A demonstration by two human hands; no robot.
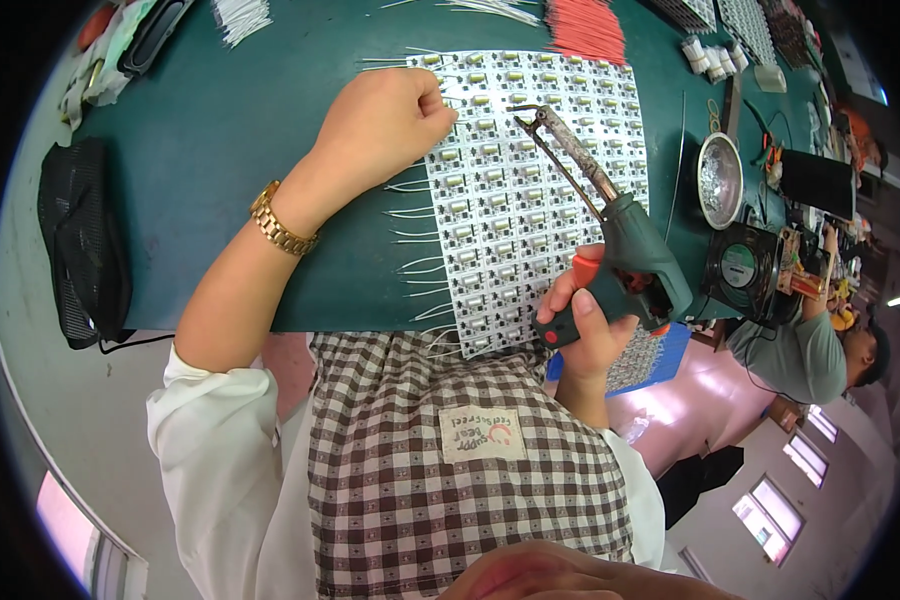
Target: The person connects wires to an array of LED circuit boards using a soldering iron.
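A large panel of small white circuit boards (pixel 518 228) lies on the green table, thin white wires (pixel 418 237) sticking out along its left edge. My left hand (pixel 395 115) is closed in a pinch at the panel's upper left corner; whatever the fingertips hold is too small or hidden to name. My right hand (pixel 588 335) grips a dark green soldering gun (pixel 638 250) by its handle, near the panel's lower right. Its metal barrel slants up and left over the panel, the tip close to the upper rows. Whether the tip touches a board, I cannot tell.
Bundles of red wires (pixel 585 30) and white wires (pixel 240 20) lie at the far side. To the right are a metal bowl (pixel 720 180) and a solder wire spool (pixel 740 265). A black mesh bag (pixel 82 245) lies left. Another person (pixel 805 350) works at right.
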